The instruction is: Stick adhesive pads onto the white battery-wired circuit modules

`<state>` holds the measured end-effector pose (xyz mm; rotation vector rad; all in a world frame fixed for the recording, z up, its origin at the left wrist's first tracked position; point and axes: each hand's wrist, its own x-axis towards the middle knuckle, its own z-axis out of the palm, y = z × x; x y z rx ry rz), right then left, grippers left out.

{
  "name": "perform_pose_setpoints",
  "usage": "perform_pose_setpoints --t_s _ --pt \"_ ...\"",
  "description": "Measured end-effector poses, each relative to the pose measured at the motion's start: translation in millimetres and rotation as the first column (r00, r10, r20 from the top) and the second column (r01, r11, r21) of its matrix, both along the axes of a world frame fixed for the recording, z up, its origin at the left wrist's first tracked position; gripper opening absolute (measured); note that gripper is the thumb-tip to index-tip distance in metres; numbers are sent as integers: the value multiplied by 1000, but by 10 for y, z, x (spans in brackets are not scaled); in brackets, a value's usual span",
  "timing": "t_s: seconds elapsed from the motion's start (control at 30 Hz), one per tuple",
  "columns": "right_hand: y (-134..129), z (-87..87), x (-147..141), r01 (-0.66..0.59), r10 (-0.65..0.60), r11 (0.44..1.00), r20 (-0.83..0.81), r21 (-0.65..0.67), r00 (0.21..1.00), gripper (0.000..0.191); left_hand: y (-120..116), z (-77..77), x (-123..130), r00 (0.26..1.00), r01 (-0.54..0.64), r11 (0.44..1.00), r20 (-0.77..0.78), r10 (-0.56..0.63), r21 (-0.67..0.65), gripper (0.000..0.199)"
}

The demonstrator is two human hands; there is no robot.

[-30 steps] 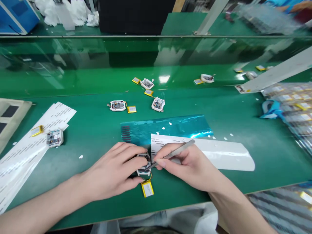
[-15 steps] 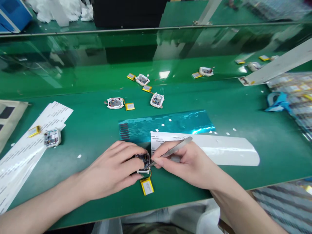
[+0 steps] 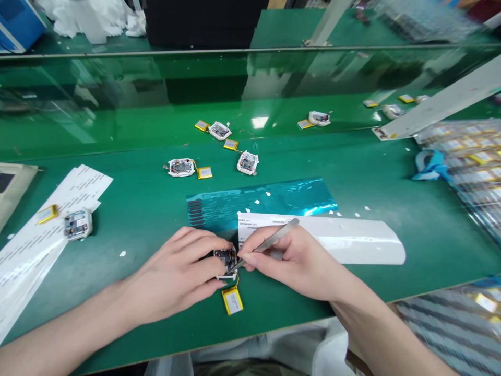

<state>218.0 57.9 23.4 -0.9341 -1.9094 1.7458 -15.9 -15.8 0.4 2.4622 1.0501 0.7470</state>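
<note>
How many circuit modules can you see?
7 modules: one in the left hand, one on the papers, three ahead, two far right. More may be hidden.

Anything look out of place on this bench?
Small white flecks are scattered over the green mat, mostly around the teal film sheet. They look like stray scraps rather than placed parts. Nothing else stands out.

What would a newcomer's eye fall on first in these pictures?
In the lower middle, the left hand steadies a small circuit module while the right hand points steel tweezers into it, a yellow battery wired just below. Behind them lies a shiny teal film.
</note>
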Motion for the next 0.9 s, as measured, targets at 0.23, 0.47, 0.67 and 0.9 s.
perform_pose_setpoints --t_s 0.23,0.47,0.67,0.9 --pt "1 -1 7 13 -13 999 1 -38 1000 18 16 15 13 1000 -14 1000 9 14 -10 9" --pt "-3 2 27 36 -36 999 28 -15 999 23 24 20 18 1000 -12 1000 10 12 25 9" --pt "-18 -21 27 19 -19 1000 28 3 999 18 -2 -1 12 1000 -12 1000 5 11 21 7" --pt "-15 -18 6 25 -25 1000 22 -8 999 18 7 9 12 1000 -15 1000 -3 15 21 6"
